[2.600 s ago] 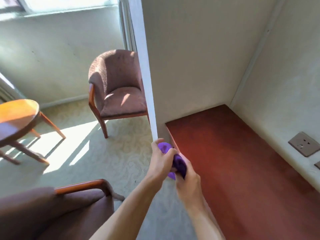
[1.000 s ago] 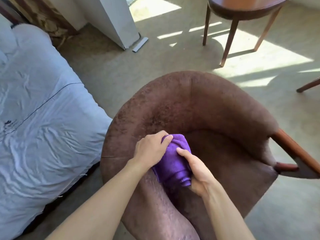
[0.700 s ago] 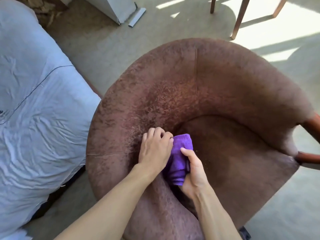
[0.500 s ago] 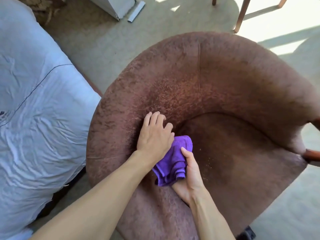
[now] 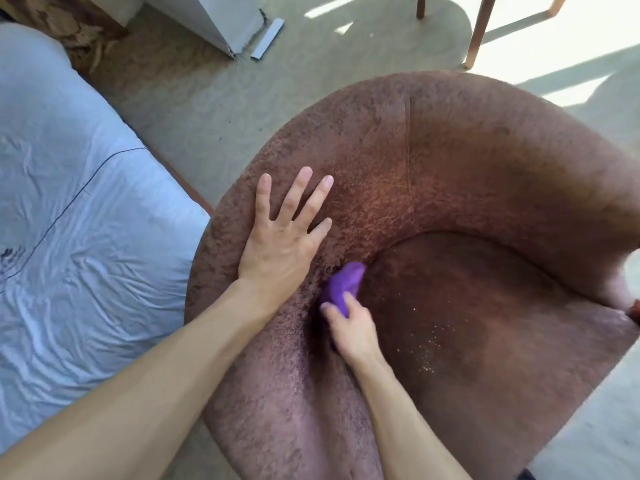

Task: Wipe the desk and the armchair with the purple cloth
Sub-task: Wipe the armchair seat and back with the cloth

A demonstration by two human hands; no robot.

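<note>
A brown upholstered armchair [image 5: 450,174] fills the middle and right of the head view, seen from above. My left hand [image 5: 284,240] lies flat on the inner side of its left arm rest, fingers spread, holding nothing. My right hand [image 5: 349,327] grips the bunched purple cloth [image 5: 343,285] and presses it into the crease where the seat meets the side of the chair. Pale crumbs are scattered on the seat cushion [image 5: 433,337] to the right of the cloth. The desk is out of view.
A bed with a crumpled pale blue cover [image 5: 69,209] stands close on the left. Wooden table legs [image 5: 478,32] stand on the carpet beyond the chair. A white panel's base and a loose grey strip [image 5: 266,39] lie on the floor at the top.
I turned from the desk to the armchair. My left hand let go of the cloth and spread flat on the chair's side; my right hand keeps the cloth, now lower at the seat crease.
</note>
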